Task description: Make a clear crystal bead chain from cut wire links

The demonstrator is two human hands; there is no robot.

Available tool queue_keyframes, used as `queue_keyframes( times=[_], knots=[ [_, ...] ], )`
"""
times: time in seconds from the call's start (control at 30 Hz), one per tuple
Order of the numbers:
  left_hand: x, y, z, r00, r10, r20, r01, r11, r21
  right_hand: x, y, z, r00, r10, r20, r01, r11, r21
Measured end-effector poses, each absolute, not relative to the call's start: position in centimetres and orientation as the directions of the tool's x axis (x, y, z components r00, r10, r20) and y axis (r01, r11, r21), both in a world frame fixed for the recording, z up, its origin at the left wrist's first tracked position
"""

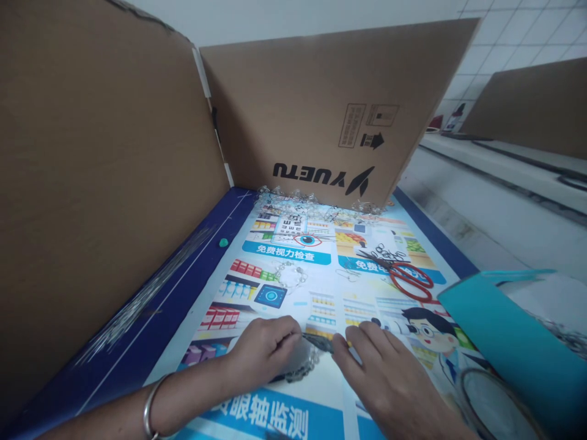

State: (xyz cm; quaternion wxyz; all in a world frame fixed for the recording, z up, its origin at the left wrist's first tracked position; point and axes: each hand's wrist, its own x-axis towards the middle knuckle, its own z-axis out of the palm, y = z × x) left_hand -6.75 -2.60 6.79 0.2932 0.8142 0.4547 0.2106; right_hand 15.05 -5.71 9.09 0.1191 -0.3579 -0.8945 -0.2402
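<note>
My left hand (265, 348) rests on a printed poster (293, 293) with its fingers curled round a clear beaded chain (306, 366) that hangs from under the palm. A silver bangle (149, 408) is on that wrist. My right hand (385, 379) is close beside it, thumb and forefinger pinched on a small dark piece (321, 343) between the two hands. The piece looks joined to the chain, but I cannot make out what it is.
Red-handled scissors (408, 280) lie beyond my right hand, beside small metal rings (384, 252). Another clear chain (290, 275) lies mid-poster. More clear beads (298, 198) line the foot of the cardboard walls (114, 183). A teal box (504, 330) and a round container (495, 406) stand at the right.
</note>
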Motion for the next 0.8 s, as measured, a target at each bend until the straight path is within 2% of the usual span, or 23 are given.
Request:
queue_keyframes(
  times=[0.2,0.33,0.57,0.8],
  knots=[
    [-6.8,-2.6,6.5,0.47,0.877,0.099,0.629,-0.411,0.66,15.2,-5.8,8.4,-0.708,0.582,0.4,0.705,0.615,0.354],
    [-7.0,-2.8,6.0,0.492,0.852,0.18,0.643,-0.494,0.585,15.2,-6.0,8.5,-0.696,0.572,0.434,0.716,0.591,0.371],
    [-7.4,-2.9,5.8,0.628,0.685,0.37,0.637,-0.725,0.262,14.1,-5.9,10.8,-0.733,0.565,0.38,0.681,0.621,0.388],
    [-8.0,-2.7,5.9,0.763,0.485,0.428,0.553,-0.832,-0.043,13.6,-5.3,11.8,-0.753,0.598,0.274,0.656,0.649,0.386]
  ],
)
